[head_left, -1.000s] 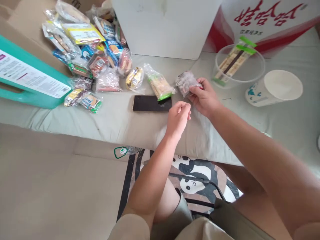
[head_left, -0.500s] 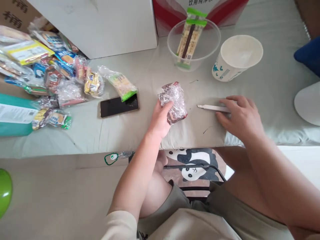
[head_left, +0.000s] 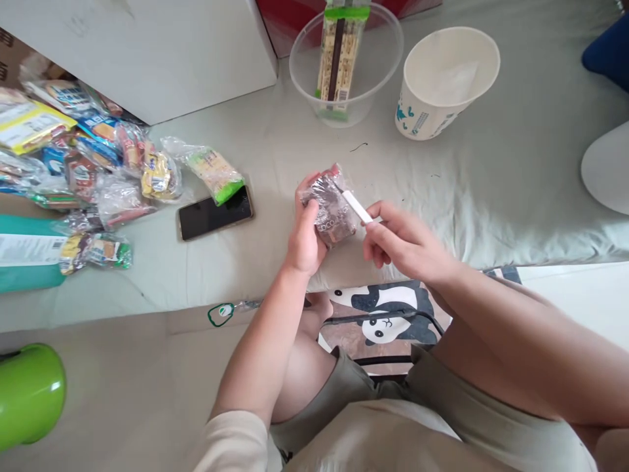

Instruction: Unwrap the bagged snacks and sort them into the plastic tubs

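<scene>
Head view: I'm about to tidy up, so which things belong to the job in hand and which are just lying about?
In use:
film-wrapped packet, left hand
white-handled knife, right hand

Apparently lying about:
smartphone
paper cup
clear plastic bowl
heaped wrapped snacks

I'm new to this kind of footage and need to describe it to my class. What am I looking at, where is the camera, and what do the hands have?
There is no machine here: these are a person's bare hands, seen by a camera worn on their head, looking forward and down.

The left hand holds a wrapped packet. The right hand grips a slim white tool, its tip over the packet; whether it touches is hard to tell.

On the cloth-covered surface lie a phone, partly overlapped by a green-ended snack, and a pile of wrapped snacks at the picture's left. Farther back are a clear bowl with a bar in it and a paper cup.
</scene>
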`<state>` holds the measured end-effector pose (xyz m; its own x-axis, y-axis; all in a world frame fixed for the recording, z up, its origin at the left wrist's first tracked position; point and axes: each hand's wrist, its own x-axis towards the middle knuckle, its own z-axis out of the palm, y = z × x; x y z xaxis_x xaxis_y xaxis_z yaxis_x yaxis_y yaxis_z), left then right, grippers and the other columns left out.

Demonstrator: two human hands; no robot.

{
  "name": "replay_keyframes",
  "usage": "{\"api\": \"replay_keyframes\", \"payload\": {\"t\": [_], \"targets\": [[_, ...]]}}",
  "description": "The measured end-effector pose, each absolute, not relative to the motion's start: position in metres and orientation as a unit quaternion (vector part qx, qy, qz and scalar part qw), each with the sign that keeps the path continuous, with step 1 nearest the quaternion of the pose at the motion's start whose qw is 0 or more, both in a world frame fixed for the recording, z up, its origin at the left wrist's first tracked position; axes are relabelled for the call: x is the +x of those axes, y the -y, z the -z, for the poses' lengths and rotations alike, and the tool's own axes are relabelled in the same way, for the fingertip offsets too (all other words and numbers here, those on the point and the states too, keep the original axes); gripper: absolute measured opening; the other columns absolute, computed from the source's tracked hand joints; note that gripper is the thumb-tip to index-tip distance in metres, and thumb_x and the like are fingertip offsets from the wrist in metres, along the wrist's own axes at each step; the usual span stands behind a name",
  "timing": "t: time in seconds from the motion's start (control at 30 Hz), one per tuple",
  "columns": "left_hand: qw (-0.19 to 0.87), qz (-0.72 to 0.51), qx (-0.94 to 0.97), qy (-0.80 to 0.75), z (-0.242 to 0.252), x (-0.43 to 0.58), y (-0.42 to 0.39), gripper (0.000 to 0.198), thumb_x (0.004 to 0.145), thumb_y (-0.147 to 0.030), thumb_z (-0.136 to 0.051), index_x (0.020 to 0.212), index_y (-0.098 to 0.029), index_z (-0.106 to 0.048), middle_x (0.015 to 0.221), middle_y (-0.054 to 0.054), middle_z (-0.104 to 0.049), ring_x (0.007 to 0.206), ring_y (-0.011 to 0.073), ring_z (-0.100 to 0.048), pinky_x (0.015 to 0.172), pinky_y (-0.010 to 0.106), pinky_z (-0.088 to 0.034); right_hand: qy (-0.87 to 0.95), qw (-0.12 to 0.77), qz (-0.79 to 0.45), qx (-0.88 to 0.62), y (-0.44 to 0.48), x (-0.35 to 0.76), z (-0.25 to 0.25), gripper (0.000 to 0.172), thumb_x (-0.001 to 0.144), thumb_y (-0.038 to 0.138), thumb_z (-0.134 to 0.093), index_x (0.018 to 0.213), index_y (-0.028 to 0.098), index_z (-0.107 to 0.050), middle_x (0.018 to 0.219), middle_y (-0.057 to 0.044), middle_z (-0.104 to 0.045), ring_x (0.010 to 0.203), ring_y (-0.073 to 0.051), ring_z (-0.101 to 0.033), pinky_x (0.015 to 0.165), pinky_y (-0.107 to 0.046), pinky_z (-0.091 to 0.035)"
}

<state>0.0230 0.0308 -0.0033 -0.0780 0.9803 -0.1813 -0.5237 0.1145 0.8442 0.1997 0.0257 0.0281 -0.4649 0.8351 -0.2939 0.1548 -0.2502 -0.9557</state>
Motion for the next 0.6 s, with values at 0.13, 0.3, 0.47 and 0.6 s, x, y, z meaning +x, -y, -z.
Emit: {"api": "replay_keyframes", "payload": {"t": [0.13,0.3,0.47,0.6], "targets": [[0.619,-0.631,0.257,-0.391,0.002,0.022,-0.033,0.041,0.085,-0.053,-0.077,0.12,-0.036,-0.067,0.135,0.001,-0.07,0.116,0.0231,-0.071,0.095,0.038,-0.059,0.509,0.173,-0.72,-0.439,-0.023,0.194,-0.026,0.035,0.096,0.054,-0.061,0.087,0.021,-0.053,0.069,0.0,-0.069,0.049,-0.01,-0.057,0.044,-0.021,-0.042],[0.601,-0.641,0.221,-0.423,-0.013,-0.006,-0.044,0.047,0.082,-0.061,-0.072,0.119,-0.033,-0.067,0.121,0.006,-0.073,0.12,0.0297,-0.07,0.089,0.042,-0.061,0.528,0.074,-0.716,-0.451,-0.018,0.207,-0.029,0.037,0.095,0.055,-0.057,0.079,0.021,-0.056,0.07,-0.003,-0.07,0.05,-0.013,-0.059,0.044,-0.026,-0.044],[0.6,-0.652,0.226,-0.404,-0.021,-0.018,-0.043,0.043,0.078,-0.041,-0.063,0.121,-0.034,-0.068,0.126,0.004,-0.073,0.133,0.0325,-0.064,0.104,0.048,-0.059,0.721,0.139,-0.283,-0.617,-0.032,0.233,-0.025,0.032,0.095,0.045,-0.053,0.071,0.023,-0.057,0.068,-0.006,-0.06,0.059,-0.02,-0.055,0.053,-0.032,-0.033],[0.648,-0.585,0.264,-0.41,-0.015,-0.006,-0.036,0.085,0.058,-0.013,-0.069,0.138,-0.038,-0.061,0.135,0.002,-0.069,0.129,0.035,-0.068,0.105,0.053,-0.059,0.747,0.127,-0.105,-0.644,-0.048,0.251,-0.01,0.023,0.093,0.042,-0.055,0.089,0.024,-0.069,0.096,-0.015,-0.067,0.086,-0.033,-0.065,0.061,-0.04,-0.043]]}}
